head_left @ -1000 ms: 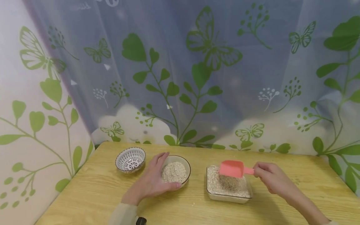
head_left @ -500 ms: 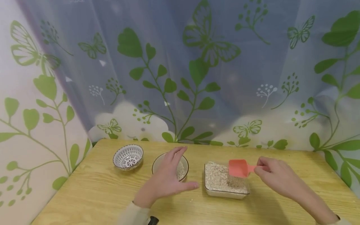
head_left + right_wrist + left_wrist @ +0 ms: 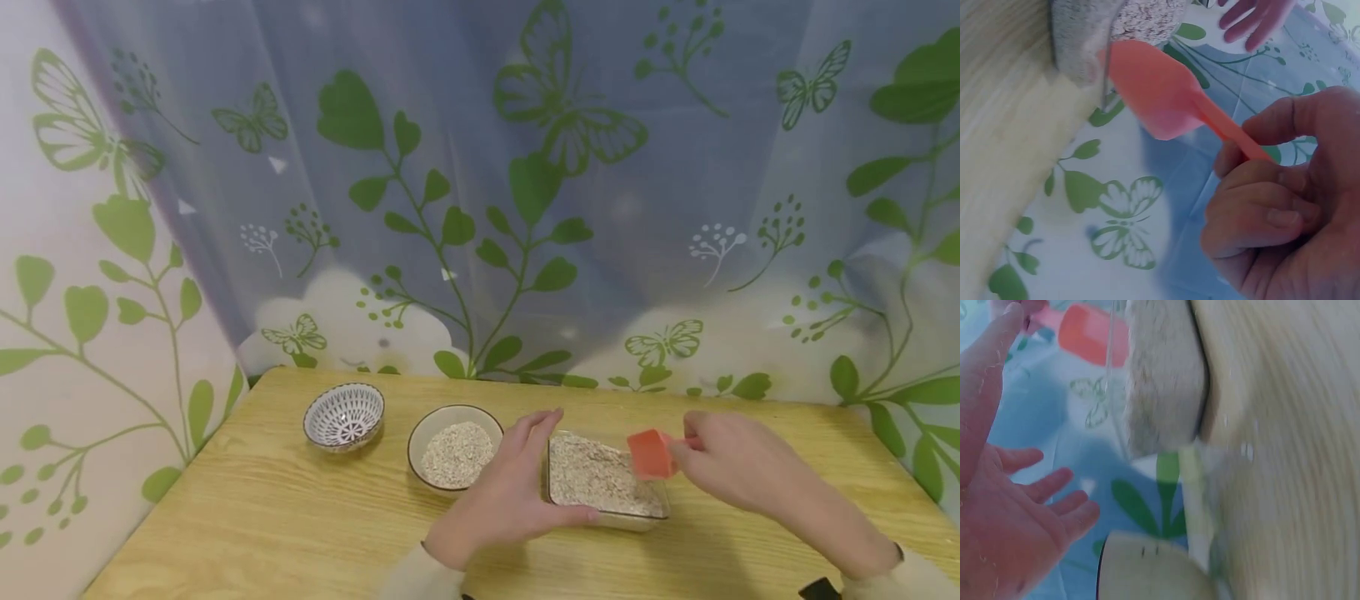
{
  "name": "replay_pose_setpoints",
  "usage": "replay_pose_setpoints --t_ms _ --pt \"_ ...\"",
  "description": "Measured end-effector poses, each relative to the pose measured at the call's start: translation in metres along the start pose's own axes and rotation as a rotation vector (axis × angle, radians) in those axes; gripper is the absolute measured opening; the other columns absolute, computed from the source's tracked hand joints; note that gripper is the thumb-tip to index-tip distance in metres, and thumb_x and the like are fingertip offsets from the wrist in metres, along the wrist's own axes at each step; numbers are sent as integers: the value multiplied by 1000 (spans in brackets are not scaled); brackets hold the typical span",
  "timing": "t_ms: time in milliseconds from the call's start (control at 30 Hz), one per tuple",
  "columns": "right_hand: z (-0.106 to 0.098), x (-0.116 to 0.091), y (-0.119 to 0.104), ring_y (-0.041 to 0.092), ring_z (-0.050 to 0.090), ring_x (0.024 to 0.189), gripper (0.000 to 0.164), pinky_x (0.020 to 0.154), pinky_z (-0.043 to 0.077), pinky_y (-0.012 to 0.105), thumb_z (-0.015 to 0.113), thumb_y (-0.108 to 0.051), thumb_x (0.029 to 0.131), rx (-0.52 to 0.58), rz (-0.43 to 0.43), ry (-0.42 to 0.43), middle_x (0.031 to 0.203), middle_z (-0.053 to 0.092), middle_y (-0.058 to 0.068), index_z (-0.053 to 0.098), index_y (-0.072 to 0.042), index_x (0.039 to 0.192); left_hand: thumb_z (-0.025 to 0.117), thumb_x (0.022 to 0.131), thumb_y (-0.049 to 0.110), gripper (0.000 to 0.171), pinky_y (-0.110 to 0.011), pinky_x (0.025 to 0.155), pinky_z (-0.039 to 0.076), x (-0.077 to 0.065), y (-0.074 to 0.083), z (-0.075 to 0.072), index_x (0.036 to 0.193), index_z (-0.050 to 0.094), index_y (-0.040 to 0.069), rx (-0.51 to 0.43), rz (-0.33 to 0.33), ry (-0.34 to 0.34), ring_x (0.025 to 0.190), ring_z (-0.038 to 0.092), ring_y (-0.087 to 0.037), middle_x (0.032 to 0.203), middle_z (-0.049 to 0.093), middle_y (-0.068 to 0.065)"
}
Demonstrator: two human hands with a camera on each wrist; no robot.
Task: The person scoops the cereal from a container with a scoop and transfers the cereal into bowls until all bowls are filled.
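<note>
In the head view my right hand [image 3: 731, 458] pinches the handle of a pink scoop [image 3: 651, 455]. The scoop's front edge dips into the oats [image 3: 588, 473] at the right end of a rectangular glass container [image 3: 633, 523]. The right wrist view shows thumb and fingers curled around that handle [image 3: 1229, 132]. My left hand [image 3: 506, 504] is spread at the container's left side, its thumb by the front rim. In the left wrist view its fingers [image 3: 1047, 486] are extended and hold nothing. Left of this hand stands a round cream bowl [image 3: 433, 418] with oats inside.
A smaller bowl with a dark pattern [image 3: 330, 417] stands at the back left of the wooden table [image 3: 247, 508]. Behind the table hangs a curtain [image 3: 450, 208] printed with leaves and butterflies.
My left hand has left the cream bowl and moved right to the container. My right hand has shifted the scoop slightly right, from over the oats to the container's right end, and tilted it down.
</note>
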State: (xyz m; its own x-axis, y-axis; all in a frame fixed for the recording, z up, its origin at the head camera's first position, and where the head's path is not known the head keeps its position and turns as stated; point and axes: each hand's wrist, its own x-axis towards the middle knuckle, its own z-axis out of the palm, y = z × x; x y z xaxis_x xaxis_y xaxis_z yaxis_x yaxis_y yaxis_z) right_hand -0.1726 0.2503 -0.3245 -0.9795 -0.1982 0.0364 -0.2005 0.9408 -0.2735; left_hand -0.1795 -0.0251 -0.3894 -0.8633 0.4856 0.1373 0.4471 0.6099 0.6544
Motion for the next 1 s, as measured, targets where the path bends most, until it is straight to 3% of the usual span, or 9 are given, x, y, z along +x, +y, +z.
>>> replay_pose_setpoints --t_ms 200,433,667,1000 --pt "-8 9 -11 9 23 51 40 47 25 25 55 -26 94 -13 -2 -24 55 33 -6 36 -20 60 74 77 73 120 -58 116 42 8 7 18 166 8 29 36 -21 -20 155 27 -28 170 19 -4" --pt "-15 17 -21 9 25 50 38 48 26 25 51 -21 93 -29 -20 -71 56 36 -5 39 -20 57 74 75 76 124 -59 119 38 18 -1 31 166 7 26 57 -62 -25 156 23 -32 171 13 -9" --pt "-14 23 -21 10 34 49 34 46 29 24 52 -21 92 -11 -8 -91 57 45 -1 46 -17 59 78 72 75 135 -56 121 37 25 -7 39 166 1 17 39 -135 -53 157 20 -38 171 9 -16" --pt "-1 27 -12 7 24 47 40 46 25 21 52 -22 94 91 24 -135 53 33 -8 39 -21 57 80 72 71 139 -56 120 37 29 -12 42 166 -8 19 -29 -221 -130 155 26 -39 168 20 -23"
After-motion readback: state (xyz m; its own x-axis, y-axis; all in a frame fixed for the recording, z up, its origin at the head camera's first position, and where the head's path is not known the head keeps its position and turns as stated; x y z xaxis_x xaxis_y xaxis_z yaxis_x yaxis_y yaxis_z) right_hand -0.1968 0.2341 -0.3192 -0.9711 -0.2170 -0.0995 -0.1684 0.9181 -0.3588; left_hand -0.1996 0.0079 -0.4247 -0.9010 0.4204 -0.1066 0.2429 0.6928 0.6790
